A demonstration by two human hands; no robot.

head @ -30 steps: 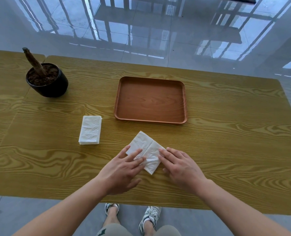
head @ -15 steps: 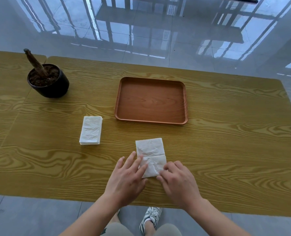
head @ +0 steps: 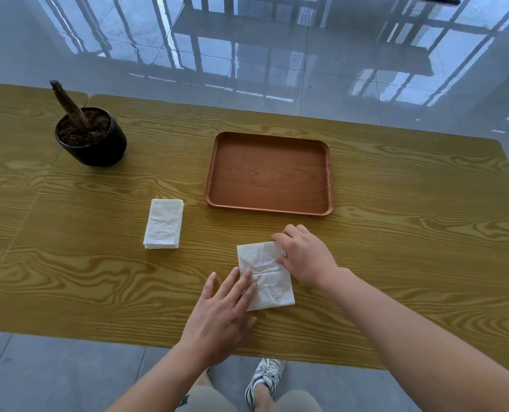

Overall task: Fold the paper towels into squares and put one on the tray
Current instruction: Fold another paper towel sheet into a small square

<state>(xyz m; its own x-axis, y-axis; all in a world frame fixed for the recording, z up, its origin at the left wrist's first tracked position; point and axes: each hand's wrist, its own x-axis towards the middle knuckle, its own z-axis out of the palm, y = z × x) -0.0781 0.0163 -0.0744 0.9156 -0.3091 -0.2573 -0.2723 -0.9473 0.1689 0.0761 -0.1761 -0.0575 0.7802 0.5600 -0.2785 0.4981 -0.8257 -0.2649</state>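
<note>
A white paper towel (head: 262,273), folded into a rectangle with a crease across its middle, lies flat near the table's front edge. My left hand (head: 222,315) rests flat with its fingertips on the towel's near left part. My right hand (head: 304,255) grips the towel's far right corner and edge, fingers curled over it. The brown wooden tray (head: 269,173) sits just beyond the towel and holds nothing. A stack of folded white paper towels (head: 164,224) lies to the left of the tray.
A black pot (head: 91,138) with soil and a bare brown stem stands at the far left of the yellow wood-grain table (head: 396,248). Glossy floor tiles lie beyond the table; my shoes show below its front edge.
The towel was turned from a diagonal to square with the table. My right hand moved from the towel's near edge up to its far right corner. My left hand stayed at the near left.
</note>
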